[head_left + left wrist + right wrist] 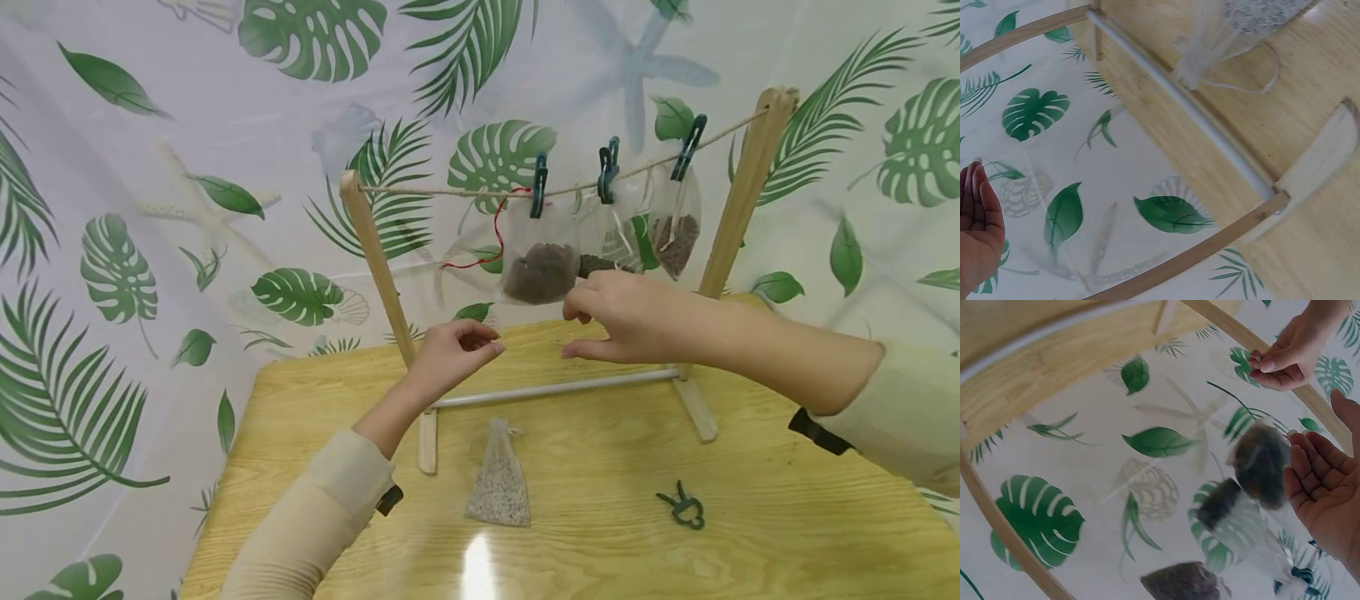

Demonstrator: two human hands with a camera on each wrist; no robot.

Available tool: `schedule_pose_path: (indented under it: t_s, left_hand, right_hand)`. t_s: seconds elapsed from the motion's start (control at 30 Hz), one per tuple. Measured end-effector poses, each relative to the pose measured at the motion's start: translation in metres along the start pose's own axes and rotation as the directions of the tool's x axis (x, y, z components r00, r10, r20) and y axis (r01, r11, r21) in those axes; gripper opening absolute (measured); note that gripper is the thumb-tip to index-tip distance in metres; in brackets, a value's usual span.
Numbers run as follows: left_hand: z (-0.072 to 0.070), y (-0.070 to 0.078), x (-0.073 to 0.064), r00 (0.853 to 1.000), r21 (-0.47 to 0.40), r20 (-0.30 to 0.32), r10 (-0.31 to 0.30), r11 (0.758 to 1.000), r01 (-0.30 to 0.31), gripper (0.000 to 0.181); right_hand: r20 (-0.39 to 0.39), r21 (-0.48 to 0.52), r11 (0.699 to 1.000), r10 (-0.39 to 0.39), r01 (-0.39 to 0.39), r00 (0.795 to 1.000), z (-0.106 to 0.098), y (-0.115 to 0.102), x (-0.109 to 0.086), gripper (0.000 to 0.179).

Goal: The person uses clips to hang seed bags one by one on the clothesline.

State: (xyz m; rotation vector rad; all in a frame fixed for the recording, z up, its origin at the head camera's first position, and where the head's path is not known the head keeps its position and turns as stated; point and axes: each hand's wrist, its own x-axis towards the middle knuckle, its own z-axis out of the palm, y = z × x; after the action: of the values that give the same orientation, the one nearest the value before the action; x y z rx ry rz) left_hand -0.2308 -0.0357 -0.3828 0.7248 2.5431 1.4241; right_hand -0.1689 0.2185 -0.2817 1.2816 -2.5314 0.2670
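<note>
My left hand (450, 357) hovers in front of the wooden rack with loosely bent fingers and nothing in its grasp. My right hand (626, 317), thumb apart from the fingers, is beside the lower edge of a see-through bag (542, 271) with dark contents; in the right wrist view its fingers overlap that bag. A dark clip (538, 187) fixes the bag to a rope (438, 192), and a red string (498, 227) trails from its top. Farther right hang a bag with a dark lump (596, 265) and a bag of brownish bits (678, 233), each under a clip.
On the wooden table (585, 517) lie a drawstring bag (499, 487) of pale grains and a loose dark green clip (684, 507). The rack has two wooden posts (738, 208) joined low down by a white bar (558, 388). Behind it is a leaf-patterned backdrop (300, 167).
</note>
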Motion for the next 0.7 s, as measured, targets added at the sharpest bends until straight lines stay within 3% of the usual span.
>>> schedule_pose_path:
  t_s: [0.37,0.7]
  left_hand:
    - [0.014,-0.031,-0.011,0.988,0.076,0.106,-0.115,0.991,0.108,0.027]
    - [0.028,-0.062,-0.027,0.972,0.145,0.18,-0.154,0.981,0.129,0.032]
  right_hand:
    - [0.129,-0.046,0.999,0.024,-0.018,0.991,0.048,0.007,-0.029,0.029]
    - [0.278,0.034,0.991,0.114,-0.129,0.954,0.082,0.011,-0.054,0.027]
